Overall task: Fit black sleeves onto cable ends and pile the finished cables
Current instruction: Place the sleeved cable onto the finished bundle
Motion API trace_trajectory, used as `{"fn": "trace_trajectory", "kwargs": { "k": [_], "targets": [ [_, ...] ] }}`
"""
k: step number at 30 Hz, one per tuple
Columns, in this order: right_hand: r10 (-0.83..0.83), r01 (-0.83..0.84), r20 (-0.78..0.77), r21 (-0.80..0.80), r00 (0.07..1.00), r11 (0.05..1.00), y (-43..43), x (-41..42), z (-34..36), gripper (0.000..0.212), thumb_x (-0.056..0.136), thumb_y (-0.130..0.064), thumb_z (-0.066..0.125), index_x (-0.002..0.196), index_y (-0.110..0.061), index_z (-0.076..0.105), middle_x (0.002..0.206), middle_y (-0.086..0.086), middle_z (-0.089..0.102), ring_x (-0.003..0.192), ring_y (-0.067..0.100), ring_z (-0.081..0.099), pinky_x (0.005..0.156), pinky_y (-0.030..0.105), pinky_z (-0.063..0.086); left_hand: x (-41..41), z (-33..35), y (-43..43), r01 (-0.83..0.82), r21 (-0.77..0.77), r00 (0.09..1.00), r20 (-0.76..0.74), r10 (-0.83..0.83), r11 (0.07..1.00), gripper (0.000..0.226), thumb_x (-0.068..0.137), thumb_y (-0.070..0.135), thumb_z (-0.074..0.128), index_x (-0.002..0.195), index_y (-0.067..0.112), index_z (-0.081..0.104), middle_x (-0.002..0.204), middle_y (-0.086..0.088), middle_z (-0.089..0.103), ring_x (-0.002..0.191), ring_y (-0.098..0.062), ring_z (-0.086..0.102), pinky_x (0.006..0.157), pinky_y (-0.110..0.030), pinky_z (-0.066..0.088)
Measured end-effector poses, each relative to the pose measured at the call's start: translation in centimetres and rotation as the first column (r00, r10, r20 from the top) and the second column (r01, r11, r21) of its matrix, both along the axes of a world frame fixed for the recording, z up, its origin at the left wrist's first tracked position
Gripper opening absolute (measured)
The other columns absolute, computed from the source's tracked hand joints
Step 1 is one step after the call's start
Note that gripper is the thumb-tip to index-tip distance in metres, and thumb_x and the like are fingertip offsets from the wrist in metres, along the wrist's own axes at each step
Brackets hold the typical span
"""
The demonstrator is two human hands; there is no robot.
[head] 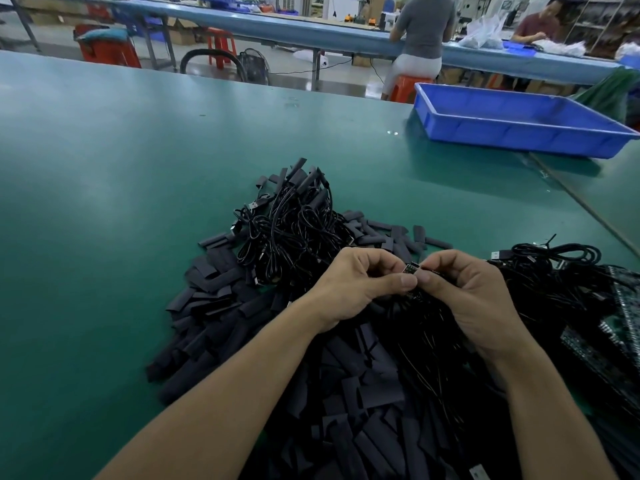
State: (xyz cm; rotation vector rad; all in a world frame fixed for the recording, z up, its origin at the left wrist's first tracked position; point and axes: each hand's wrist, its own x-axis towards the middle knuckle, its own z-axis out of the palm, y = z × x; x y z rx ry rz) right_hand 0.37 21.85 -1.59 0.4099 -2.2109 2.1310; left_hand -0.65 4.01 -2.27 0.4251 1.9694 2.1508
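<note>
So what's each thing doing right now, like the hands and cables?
left hand, pinching the cable end
right hand, pinching the cable end too
cable end, held up between both hands
cable pile, tangled heap beyond the hands
loose sleeves, lying scattered, not fitted
blue tray, sitting upright, looks empty

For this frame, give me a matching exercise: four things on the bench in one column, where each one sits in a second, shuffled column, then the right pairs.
Things
1. blue tray
2. loose black sleeves
3. cable pile with sleeved ends
4. cable end

Places
A. pinched between the left hand and the right hand
B. far right part of the green table
C. heaped on the table to the left of the forearms and under them
D. on the table just beyond the hands

Pairs: 1-B; 2-C; 3-D; 4-A
</note>
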Motion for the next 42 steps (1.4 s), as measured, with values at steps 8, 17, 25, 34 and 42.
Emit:
{"fn": "trace_trajectory", "kwargs": {
  "k": [8, 17, 25, 34, 42],
  "targets": [
    [0.041, -0.038, 0.08, -0.037, 0.996, 0.999, 0.3, 0.0, 0.3, 0.05, 0.047, -0.059, 0.093, 0.078, -0.024, 0.074, 0.076, 0.002, 0.074, 0.066, 0.01, 0.068, 0.061, 0.018, 0.055, -0.5, -0.3, -0.5, 0.092, 0.008, 0.995, 0.025, -0.092, 0.996, 0.012, 0.086, 0.01, 0.076, 0.078, 0.018, 0.07, 0.072, 0.005, 0.064, 0.072, -0.008, 0.055, 0.075, -0.02, 0.046],
    [-0.074, 0.075, 0.014, -0.057, 0.997, 0.996, -0.1, -0.1, 0.3, 0.012, 0.066, -0.024, 0.082, 0.074, -0.023, 0.073, 0.073, 0.0, 0.073, 0.067, 0.01, 0.068, 0.065, 0.019, 0.056, -0.3, 0.1, -0.5, 0.07, 0.123, 0.997, 0.034, -0.074, 0.99, 0.02, 0.095, 0.011, 0.064, 0.076, 0.016, 0.066, 0.071, 0.005, 0.066, 0.066, -0.006, 0.059, 0.068, -0.019, 0.05],
    [-0.505, 0.66, -0.427, 0.43, 0.75, 0.616, -0.1, 0.6, 0.8, 0.016, 0.085, -0.013, 0.076, 0.089, -0.024, 0.066, 0.085, -0.012, 0.063, 0.084, 0.002, 0.062, 0.078, 0.007, 0.04, -0.5, 4.1, -1.7, -0.193, 0.594, 0.978, 0.054, 0.201, 0.781, 0.007, 0.091, 0.025, 0.062, 0.086, 0.02, 0.064, 0.077, -0.001, 0.067, 0.056, -0.011, 0.062, 0.058, -0.029, 0.058],
    [-0.086, 0.552, -0.556, 0.769, 0.826, 0.322, -2.2, 1.5, 0.7, 0.016, 0.087, -0.023, 0.073, 0.103, -0.025, 0.076, 0.109, -0.003, 0.063, 0.109, 0.019, 0.043, 0.078, 0.029, 0.014, -0.1, 6.4, -2.9, -0.529, -0.221, 0.749, -0.576, 0.328, 0.82, 0.026, 0.104, 0.022, 0.052, 0.12, 0.014, 0.071, 0.08, 0.021, 0.064, 0.063, 0.005, 0.051, 0.062, -0.008, 0.038],
    [-0.114, 0.387, -0.372, 0.905, 0.921, 0.176, -2.6, 1.5, -0.2, 0.022, 0.096, -0.04, 0.057, 0.112, -0.033, 0.071, 0.128, -0.005, 0.046, 0.12, 0.02, 0.028, 0.085, 0.037, 0.022, 0.6, 4.4, -3.4, -0.178, -0.618, 0.957, -0.289, -0.01, 0.766, 0.008, 0.099, 0.03, 0.059, 0.106, 0.027, 0.062, 0.076, 0.018, 0.073, 0.068, -0.004, 0.068, 0.074, -0.044, 0.06]
  ]
}}
